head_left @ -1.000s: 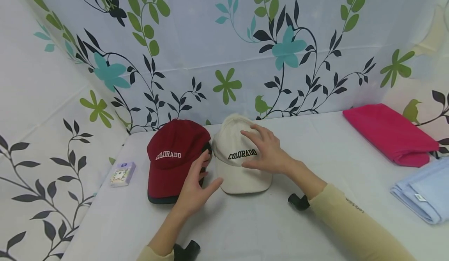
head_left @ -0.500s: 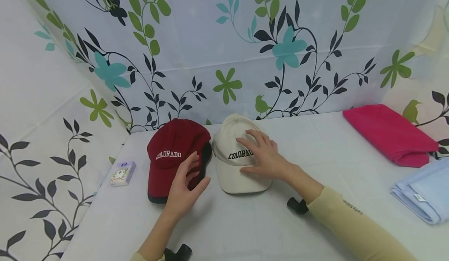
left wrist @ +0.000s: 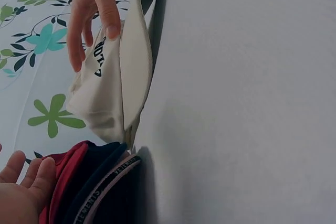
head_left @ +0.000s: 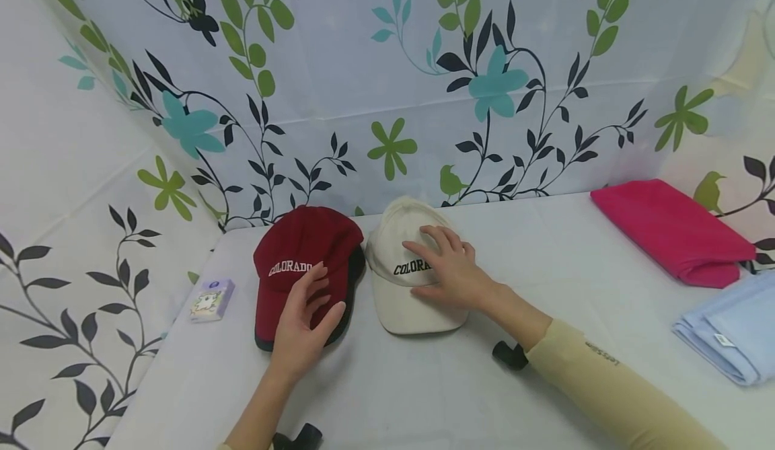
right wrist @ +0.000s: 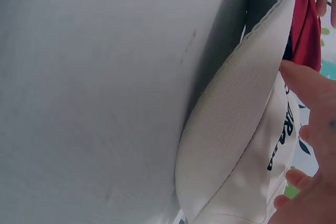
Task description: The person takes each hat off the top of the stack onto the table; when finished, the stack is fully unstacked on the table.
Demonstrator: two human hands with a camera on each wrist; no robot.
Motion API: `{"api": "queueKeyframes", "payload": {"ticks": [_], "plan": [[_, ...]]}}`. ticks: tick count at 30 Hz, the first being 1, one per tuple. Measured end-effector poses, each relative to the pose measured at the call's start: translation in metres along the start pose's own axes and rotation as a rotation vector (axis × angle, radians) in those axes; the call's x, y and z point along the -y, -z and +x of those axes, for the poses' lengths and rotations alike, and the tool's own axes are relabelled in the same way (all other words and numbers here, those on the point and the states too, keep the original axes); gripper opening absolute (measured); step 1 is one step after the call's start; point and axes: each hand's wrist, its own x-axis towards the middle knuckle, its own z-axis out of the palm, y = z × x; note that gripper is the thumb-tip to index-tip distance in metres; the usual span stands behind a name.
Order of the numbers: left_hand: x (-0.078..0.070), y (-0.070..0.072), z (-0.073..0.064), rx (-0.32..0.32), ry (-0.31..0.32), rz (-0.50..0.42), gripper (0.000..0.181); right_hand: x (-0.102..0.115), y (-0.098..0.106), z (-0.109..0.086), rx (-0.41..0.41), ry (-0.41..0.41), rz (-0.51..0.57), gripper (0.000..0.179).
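Note:
A dark red baseball cap (head_left: 309, 231) with white COLORADO lettering and a navy edge lies on the white table. Right beside it is a cream baseball cap (head_left: 414, 317) with black COLORADO lettering. The left hand (head_left: 299, 329) hovers over the red cap's right front, fingers spread and loosely bent, with nothing in them. Over the cream cap's front, the right hand (head_left: 457, 272) covers part of the lettering, thumb apart from the bent fingers. The left wrist view shows the red cap's inner band (left wrist: 105, 187) with printed letters. In the right wrist view, the thumb overlaps the cream brim (right wrist: 236, 98).
A small pastel packet (head_left: 211, 300) lies left of the red cap. To the far right are a folded crimson cloth (head_left: 672, 231) and a folded light blue cloth (head_left: 732, 329). A leaf-patterned curtain (head_left: 339, 87) hangs behind the table.
The left hand has moved left and slightly nearer the person, over the red cap. The right hand has shifted a little left over the cream cap's lettering. Both caps stay put.

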Motion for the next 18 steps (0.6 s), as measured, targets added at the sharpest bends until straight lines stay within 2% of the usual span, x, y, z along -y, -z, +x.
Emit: {"api": "queueKeyframes", "payload": {"ticks": [18], "plan": [[0.0011,0.0101,-0.0031,-0.071,-0.035,-0.015,0.069,-0.0006,-0.0031,0.0037,-0.005,-0.010,-0.049,0.067]]}}
